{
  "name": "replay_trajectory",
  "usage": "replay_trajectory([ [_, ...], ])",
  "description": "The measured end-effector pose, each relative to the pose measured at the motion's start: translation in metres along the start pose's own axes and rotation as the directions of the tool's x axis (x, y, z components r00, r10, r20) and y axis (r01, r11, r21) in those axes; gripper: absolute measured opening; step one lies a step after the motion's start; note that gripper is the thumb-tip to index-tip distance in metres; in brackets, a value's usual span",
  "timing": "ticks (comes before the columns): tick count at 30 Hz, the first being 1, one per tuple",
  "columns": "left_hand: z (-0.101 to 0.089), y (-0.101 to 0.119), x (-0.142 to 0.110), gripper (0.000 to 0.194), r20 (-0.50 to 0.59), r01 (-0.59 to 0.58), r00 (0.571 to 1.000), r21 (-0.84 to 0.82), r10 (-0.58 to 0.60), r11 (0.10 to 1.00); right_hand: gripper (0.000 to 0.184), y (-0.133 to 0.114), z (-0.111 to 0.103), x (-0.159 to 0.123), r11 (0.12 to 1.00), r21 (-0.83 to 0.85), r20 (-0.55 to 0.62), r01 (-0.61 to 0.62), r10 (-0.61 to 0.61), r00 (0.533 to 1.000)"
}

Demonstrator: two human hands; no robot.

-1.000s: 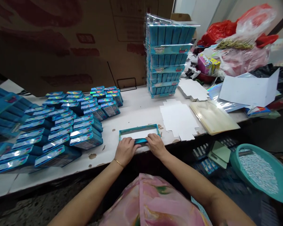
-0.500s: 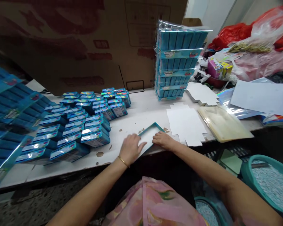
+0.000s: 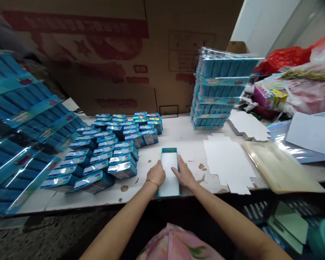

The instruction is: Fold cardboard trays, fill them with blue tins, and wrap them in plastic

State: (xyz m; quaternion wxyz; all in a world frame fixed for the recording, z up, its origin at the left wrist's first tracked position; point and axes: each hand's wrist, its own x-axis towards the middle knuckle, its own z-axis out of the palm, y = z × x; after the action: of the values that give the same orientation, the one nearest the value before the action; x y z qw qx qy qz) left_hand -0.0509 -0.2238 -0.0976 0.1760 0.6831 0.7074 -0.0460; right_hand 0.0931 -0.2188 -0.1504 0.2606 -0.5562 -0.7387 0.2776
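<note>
Steadying the blue-edged tray (image 3: 169, 180) on the bench (image 3: 178, 130) should take light, even pressure from the left hand (image 3: 156, 174), its grip unclear, and right hand (image 3: 185, 174), thumb spread, at opposite long walls.

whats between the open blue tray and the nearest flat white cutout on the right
In the head view, the right hand lies alongside the blue tray; past it, only white tabletop with brown worn patches up to the white cutout.
</note>
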Motion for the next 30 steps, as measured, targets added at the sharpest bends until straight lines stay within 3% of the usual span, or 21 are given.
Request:
replay_trajectory([
  [3, -0.001, -0.026, -0.004, 0.052, -0.100, 0.004, 0.995, -0.097, -0.014, 0.995, 0.072, -0.007, -0.025, 0.050, 0.986, -0.061, -0.026, 0.158, -0.160, 0.987],
  [6, 0.006, -0.048, -0.010, 0.057, -0.201, -0.071, 0.979, -0.248, 0.020, 0.966, 0.074, -0.029, -0.041, 0.118, 0.926, -0.178, 0.020, 0.334, -0.336, 0.942],
  [10, 0.025, -0.062, -0.014, 0.055, -0.319, -0.184, 0.947, -0.440, 0.039, 0.879, 0.098, -0.068, -0.027, 0.197, 0.760, -0.393, 0.195, 0.518, -0.481, 0.855],
  [13, 0.039, -0.067, -0.012, 0.055, -0.355, -0.195, 0.935, -0.529, -0.006, 0.826, 0.099, -0.084, -0.009, 0.227, 0.618, -0.506, 0.331, 0.602, -0.505, 0.797],
  [16, 0.048, -0.070, -0.009, 0.054, -0.386, -0.208, 0.922, -0.536, -0.018, 0.818, 0.079, -0.085, 0.002, 0.230, 0.505, -0.545, 0.382, 0.670, -0.561, 0.734],
  [18, 0.051, -0.070, -0.007, 0.052, -0.411, -0.228, 0.912, -0.516, -0.005, 0.826, 0.071, -0.084, 0.005, 0.223, 0.483, -0.554, 0.364, 0.678, -0.591, 0.720],
  [22, 0.051, -0.071, -0.006, 0.049, -0.436, -0.265, 0.899, -0.492, 0.029, 0.829, 0.070, -0.089, 0.014, 0.209, 0.535, -0.558, 0.276, 0.634, -0.601, 0.750],
  [25, 0.049, -0.071, -0.007, 0.053, -0.445, -0.298, 0.893, -0.478, 0.065, 0.827, 0.076, -0.096, 0.014, 0.207, 0.560, -0.547, 0.304, 0.622, -0.559, 0.771],
  [28, 0.047, -0.070, -0.007, 0.051, -0.446, -0.299, 0.891, -0.450, 0.078, 0.841, 0.073, -0.100, -0.001, 0.201, 0.610, -0.527, 0.326, 0.592, -0.498, 0.804],
  [30, 0.047, -0.069, -0.008, 0.049, -0.443, -0.293, 0.893, -0.436, 0.081, 0.851, 0.071, -0.098, -0.021, 0.188, 0.670, -0.481, 0.271, 0.566, -0.500, 0.822],
])
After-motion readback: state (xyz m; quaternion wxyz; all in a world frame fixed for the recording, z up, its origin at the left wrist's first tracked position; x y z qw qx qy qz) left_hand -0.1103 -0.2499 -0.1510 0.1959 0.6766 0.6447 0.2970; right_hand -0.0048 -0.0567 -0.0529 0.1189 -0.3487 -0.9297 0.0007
